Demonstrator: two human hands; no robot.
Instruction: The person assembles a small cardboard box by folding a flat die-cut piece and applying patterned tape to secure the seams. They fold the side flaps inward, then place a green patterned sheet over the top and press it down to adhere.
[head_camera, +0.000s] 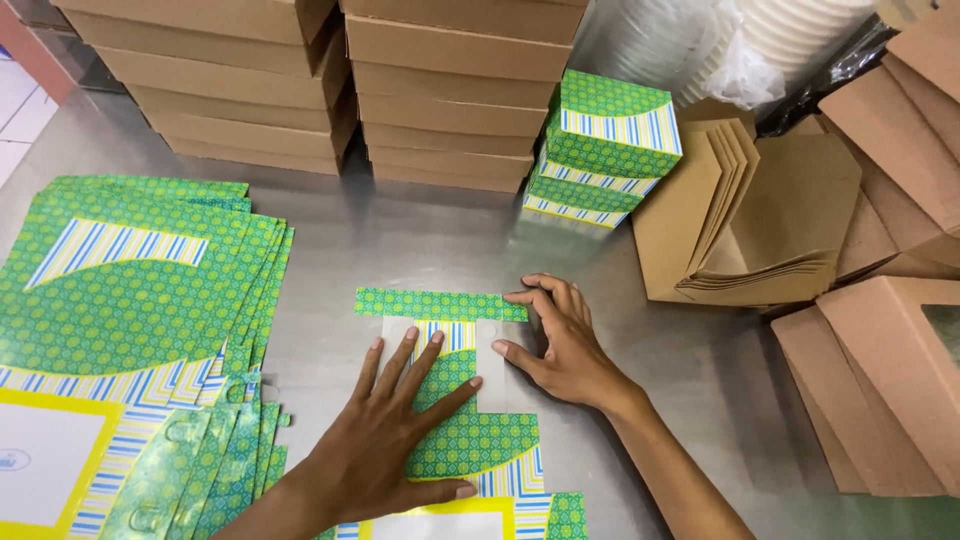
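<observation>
1. Fingers of the left hand (400, 440) spread wide, pressed flat on the green box blank (462, 420).
2. Right hand (560, 340): fingers loosely curled, tips on the blank's far flap.
3. Blank lies on the steel table (330, 250), near centre.
4. Blank stack (130, 330) at left.
5. Folded green boxes (605, 150) far right of centre; brown boxes (330, 80) behind.
</observation>
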